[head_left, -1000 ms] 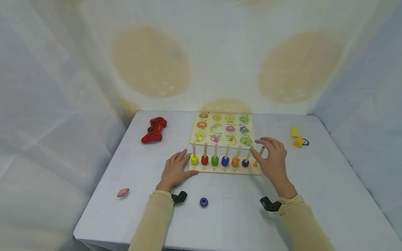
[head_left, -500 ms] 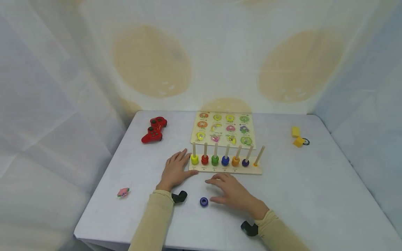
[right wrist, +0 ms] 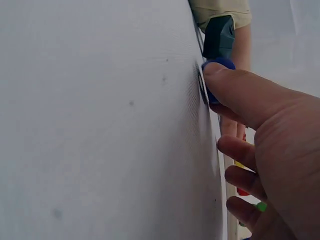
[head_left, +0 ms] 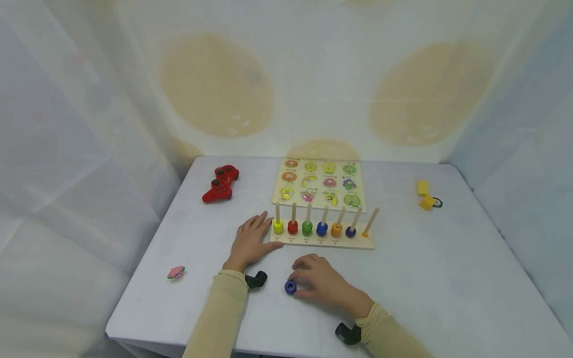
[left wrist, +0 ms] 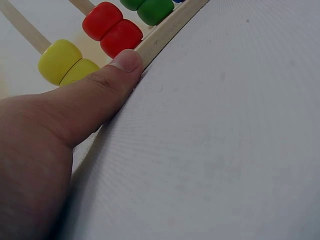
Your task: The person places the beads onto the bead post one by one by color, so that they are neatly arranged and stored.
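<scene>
In the head view, a wooden peg board [head_left: 322, 241] lies mid-table, with coloured rings on its row of upright pegs. At its left end rests my left hand [head_left: 252, 241], fingers extended by the far corner and thumb straight along the front edge. The left wrist view shows that thumb [left wrist: 102, 82] touching the board near the yellow beads [left wrist: 62, 62] and red beads [left wrist: 112, 30]. Closer to me, my right hand [head_left: 323, 281] pinches a dark blue ring [head_left: 290, 287] between thumb and index finger. The thumb covers part of the ring [right wrist: 214, 95] in the right wrist view.
Behind the peg board lies a fruit picture board [head_left: 319, 185]. A red game controller [head_left: 221, 184] is at the far left and a small pink toy [head_left: 176, 272] at the near left. Yellow blocks [head_left: 427, 202] with a dark loop sit at the right.
My right hand has come from the rightmost peg down and left to the loose blue ring, and its thumb and index finger have closed on it. The left hand stays at the board.
</scene>
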`<state>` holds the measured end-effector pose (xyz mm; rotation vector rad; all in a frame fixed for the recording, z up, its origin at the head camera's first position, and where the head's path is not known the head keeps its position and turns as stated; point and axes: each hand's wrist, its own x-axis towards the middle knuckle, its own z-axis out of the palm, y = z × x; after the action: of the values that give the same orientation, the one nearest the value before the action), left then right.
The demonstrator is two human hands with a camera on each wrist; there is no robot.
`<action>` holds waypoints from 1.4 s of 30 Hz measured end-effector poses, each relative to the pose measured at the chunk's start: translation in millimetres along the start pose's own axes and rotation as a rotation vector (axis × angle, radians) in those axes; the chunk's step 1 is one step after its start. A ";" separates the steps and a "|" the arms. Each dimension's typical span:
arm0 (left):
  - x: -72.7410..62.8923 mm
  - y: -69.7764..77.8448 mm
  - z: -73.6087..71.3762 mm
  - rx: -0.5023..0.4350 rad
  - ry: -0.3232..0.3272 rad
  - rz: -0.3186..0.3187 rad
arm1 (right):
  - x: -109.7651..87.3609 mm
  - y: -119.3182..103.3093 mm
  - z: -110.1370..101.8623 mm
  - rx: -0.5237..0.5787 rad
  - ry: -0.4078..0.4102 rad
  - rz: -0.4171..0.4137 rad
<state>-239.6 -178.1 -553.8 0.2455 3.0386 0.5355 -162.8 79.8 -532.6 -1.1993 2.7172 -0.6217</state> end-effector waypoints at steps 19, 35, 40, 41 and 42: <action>3.0 -4.9 3.7 -0.005 -0.003 -0.002 | -21.4 56.7 -106.1 -0.033 0.898 0.482; 3.7 -3.6 5.4 -0.005 0.008 -0.003 | -22.0 58.6 -108.0 -0.016 0.757 0.574; 3.2 -4.5 5.4 -0.006 0.005 -0.006 | -22.0 59.6 -107.6 0.003 0.758 0.554; 3.2 -5.0 5.1 -0.007 0.002 -0.006 | -22.0 59.9 -107.5 0.009 0.750 0.554; 3.3 -5.5 4.3 -0.011 -0.005 -0.005 | -22.1 60.5 -107.4 0.016 0.738 0.554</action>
<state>-243.4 -181.2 -559.8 0.2383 3.0301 0.5507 -216.7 167.2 -460.9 -0.1498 3.3751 -1.1549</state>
